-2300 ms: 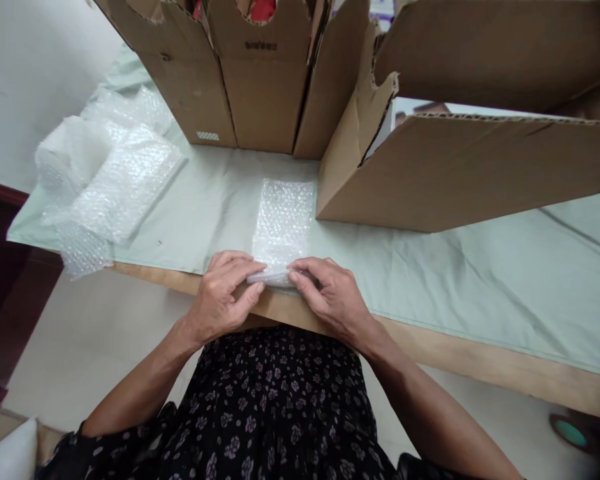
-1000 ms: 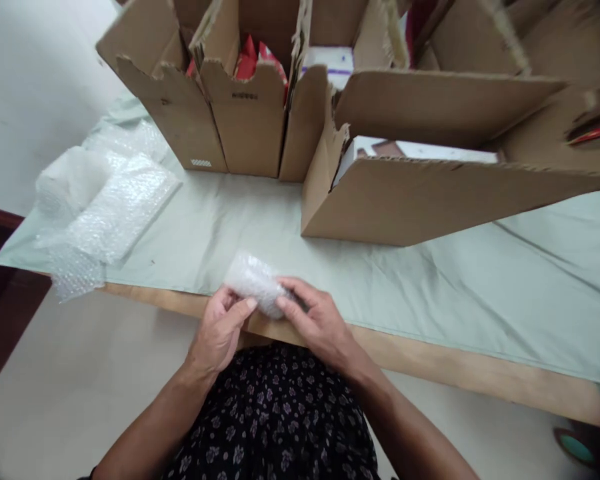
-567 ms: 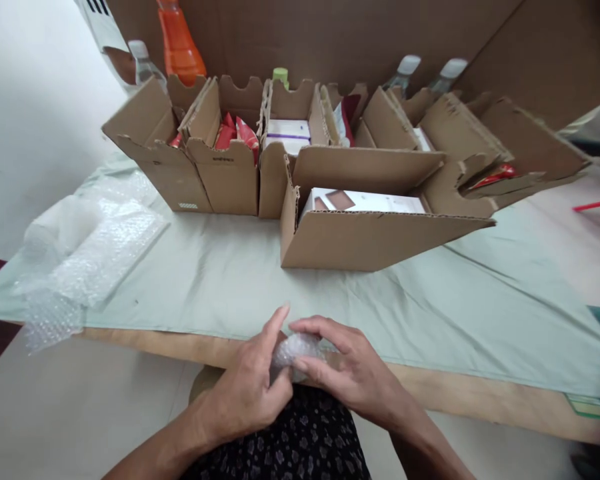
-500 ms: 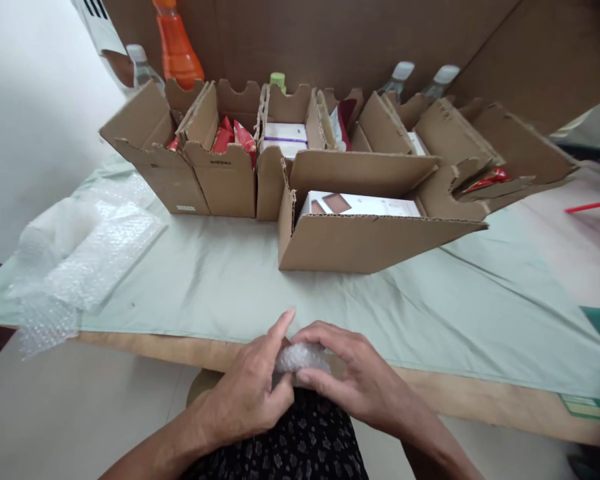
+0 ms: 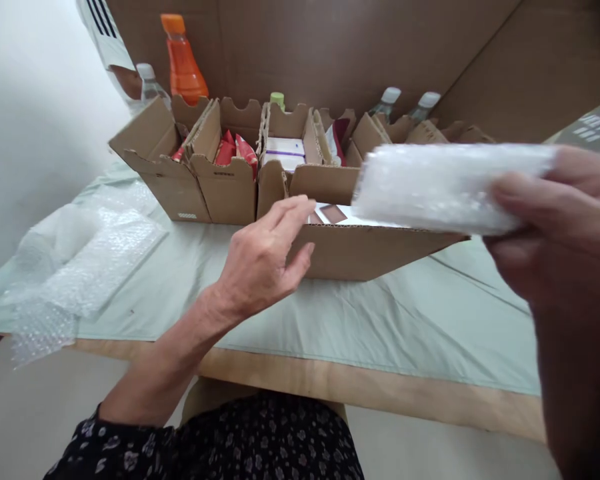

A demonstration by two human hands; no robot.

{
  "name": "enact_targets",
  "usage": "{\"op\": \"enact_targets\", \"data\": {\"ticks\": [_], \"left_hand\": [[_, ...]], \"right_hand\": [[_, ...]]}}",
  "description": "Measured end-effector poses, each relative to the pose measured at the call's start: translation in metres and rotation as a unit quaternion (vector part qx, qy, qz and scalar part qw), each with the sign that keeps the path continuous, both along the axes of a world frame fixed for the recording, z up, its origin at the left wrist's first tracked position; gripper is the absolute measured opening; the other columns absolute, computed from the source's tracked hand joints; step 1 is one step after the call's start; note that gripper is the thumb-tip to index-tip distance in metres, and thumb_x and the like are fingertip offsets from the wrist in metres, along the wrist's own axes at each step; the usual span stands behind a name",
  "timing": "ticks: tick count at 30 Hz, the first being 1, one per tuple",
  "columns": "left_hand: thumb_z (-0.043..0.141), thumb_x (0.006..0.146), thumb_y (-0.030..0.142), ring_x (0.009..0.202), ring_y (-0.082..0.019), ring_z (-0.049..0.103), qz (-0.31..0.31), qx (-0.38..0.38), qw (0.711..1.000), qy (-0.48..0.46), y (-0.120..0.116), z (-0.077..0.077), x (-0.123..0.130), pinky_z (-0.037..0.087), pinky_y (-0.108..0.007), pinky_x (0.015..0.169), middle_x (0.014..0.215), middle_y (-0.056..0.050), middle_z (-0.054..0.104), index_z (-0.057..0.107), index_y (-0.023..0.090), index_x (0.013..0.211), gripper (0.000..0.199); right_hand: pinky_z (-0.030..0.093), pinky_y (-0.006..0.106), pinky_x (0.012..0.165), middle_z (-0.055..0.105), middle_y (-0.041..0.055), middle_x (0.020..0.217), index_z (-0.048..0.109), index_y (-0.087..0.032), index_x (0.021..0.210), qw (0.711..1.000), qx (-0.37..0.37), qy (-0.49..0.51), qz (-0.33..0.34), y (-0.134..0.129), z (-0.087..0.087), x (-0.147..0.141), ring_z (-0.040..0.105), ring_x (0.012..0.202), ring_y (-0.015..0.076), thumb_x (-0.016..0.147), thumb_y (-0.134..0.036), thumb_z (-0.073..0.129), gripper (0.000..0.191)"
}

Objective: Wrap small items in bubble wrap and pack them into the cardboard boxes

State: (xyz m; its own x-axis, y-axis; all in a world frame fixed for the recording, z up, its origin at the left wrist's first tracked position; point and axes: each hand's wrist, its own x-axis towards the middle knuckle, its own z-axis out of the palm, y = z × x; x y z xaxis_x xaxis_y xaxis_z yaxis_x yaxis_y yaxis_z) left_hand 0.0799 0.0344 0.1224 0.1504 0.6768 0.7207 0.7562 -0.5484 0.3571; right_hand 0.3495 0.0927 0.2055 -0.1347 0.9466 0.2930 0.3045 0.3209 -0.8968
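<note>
My right hand (image 5: pixel 545 200) grips one end of a roll-shaped bundle of bubble wrap (image 5: pixel 430 187), held up close to the camera at the right. Whatever lies inside the bundle cannot be made out. My left hand (image 5: pixel 267 257) is at the front left corner of the low cardboard box (image 5: pixel 365 257), fingers apart with nothing in them; whether it touches the box I cannot tell. Inside that box lies a white carton (image 5: pixel 334 213) with brown squares printed on it, partly hidden by the bundle.
Cardboard bins (image 5: pixel 227 187) stand in a row behind, holding red packets (image 5: pixel 235 150) and white packs (image 5: pixel 283 153). Bottles, one of them orange (image 5: pixel 185 70), stand behind. Loose bubble wrap (image 5: pixel 90 260) lies at left on the green cloth (image 5: pixel 260 333), near the table's front edge (image 5: pixel 300 377).
Both hands were together around the bubble wrap at the table's front edge. My right hand has lifted the bundle up and right; my left hand has let go and moved forward to the low box.
</note>
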Motion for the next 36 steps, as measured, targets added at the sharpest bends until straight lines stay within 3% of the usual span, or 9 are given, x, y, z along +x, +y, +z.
{"op": "enact_targets", "data": {"ticks": [5,10,12,16,19,23,30,33,36], "left_hand": [[0.059,0.095,0.014,0.092,-0.017,0.07,0.061,0.024,0.998,-0.005,0.005,-0.016,0.008,0.06,-0.03,0.079,0.124,-0.011,0.07,0.069,0.016,0.099,0.011],[0.059,0.099,0.015,0.082,-0.013,0.061,0.071,0.058,0.994,-0.066,0.004,-0.03,0.012,0.055,-0.027,0.077,0.111,-0.007,0.064,0.071,0.017,0.095,0.013],[0.06,0.099,0.014,0.085,-0.013,0.06,0.069,0.067,0.992,-0.081,0.006,-0.033,0.014,0.055,-0.028,0.079,0.11,-0.007,0.062,0.072,0.017,0.096,0.013],[0.061,0.1,0.015,0.091,-0.015,0.061,0.059,0.075,0.99,-0.102,0.008,-0.038,0.015,0.055,-0.03,0.084,0.112,-0.008,0.06,0.072,0.016,0.096,0.012],[0.059,0.1,0.014,0.091,-0.015,0.061,0.054,0.07,0.989,-0.116,0.009,-0.04,0.016,0.055,-0.03,0.082,0.111,-0.008,0.059,0.07,0.017,0.095,0.013],[0.059,0.1,0.013,0.088,-0.014,0.059,0.051,0.076,0.988,-0.125,0.009,-0.043,0.017,0.054,-0.029,0.08,0.11,-0.007,0.059,0.07,0.016,0.095,0.013],[0.06,0.101,0.014,0.092,-0.015,0.06,0.042,0.092,0.984,-0.145,0.013,-0.047,0.017,0.055,-0.03,0.081,0.111,-0.008,0.059,0.071,0.017,0.097,0.012],[0.06,0.101,0.014,0.093,-0.014,0.061,0.043,0.096,0.983,-0.152,0.014,-0.048,0.018,0.056,-0.03,0.083,0.111,-0.007,0.059,0.07,0.018,0.097,0.012],[0.06,0.1,0.014,0.093,-0.014,0.061,0.049,0.101,0.983,-0.148,0.015,-0.048,0.018,0.056,-0.03,0.084,0.111,-0.007,0.058,0.07,0.017,0.098,0.011]], "right_hand": [[0.041,0.024,0.055,0.063,0.0009,0.067,0.066,-0.017,0.078,0.991,-0.101,0.016,0.088,0.037,0.004,-0.051,0.055,0.057,0.0093,0.09,-0.02,0.07,0.013],[0.042,0.025,0.053,0.064,0.0016,0.062,0.067,-0.016,0.075,0.977,-0.104,-0.169,0.083,0.061,-0.005,-0.066,0.057,0.055,0.0112,0.09,-0.02,0.073,0.017],[0.043,0.024,0.054,0.059,-0.0003,0.056,0.065,-0.016,0.069,0.963,-0.048,-0.256,0.067,0.064,0.001,-0.075,0.056,0.055,0.011,0.087,-0.018,0.074,0.02],[0.052,0.028,0.075,0.061,0.0036,0.062,0.058,-0.015,0.06,0.876,0.132,-0.462,0.036,0.056,0.025,-0.114,0.07,0.082,0.0196,0.082,-0.017,0.076,0.028],[0.054,0.035,0.088,0.072,0.011,0.082,0.059,-0.014,0.062,0.796,0.14,-0.588,0.015,0.048,0.032,-0.151,0.073,0.104,0.0305,0.082,-0.018,0.076,0.026],[0.054,0.037,0.089,0.074,0.0127,0.089,0.066,-0.011,0.071,0.748,0.134,-0.648,0.046,0.05,0.02,-0.175,0.073,0.112,0.0337,0.088,-0.019,0.069,0.019],[0.05,0.027,0.053,0.069,0.0057,0.064,0.073,-0.016,0.087,0.822,-0.102,-0.546,0.123,0.056,0.015,-0.155,0.069,0.06,0.0202,0.094,-0.024,0.061,0.016],[0.044,0.025,0.05,0.07,0.0044,0.067,0.074,-0.016,0.091,0.834,-0.101,-0.53,0.113,0.051,0.018,-0.154,0.064,0.057,0.0165,0.093,-0.021,0.061,0.015],[0.042,0.025,0.055,0.066,0.0037,0.064,0.075,-0.015,0.086,0.809,-0.064,-0.572,0.12,0.046,0.016,-0.159,0.062,0.062,0.0155,0.09,-0.018,0.062,0.014]]}}
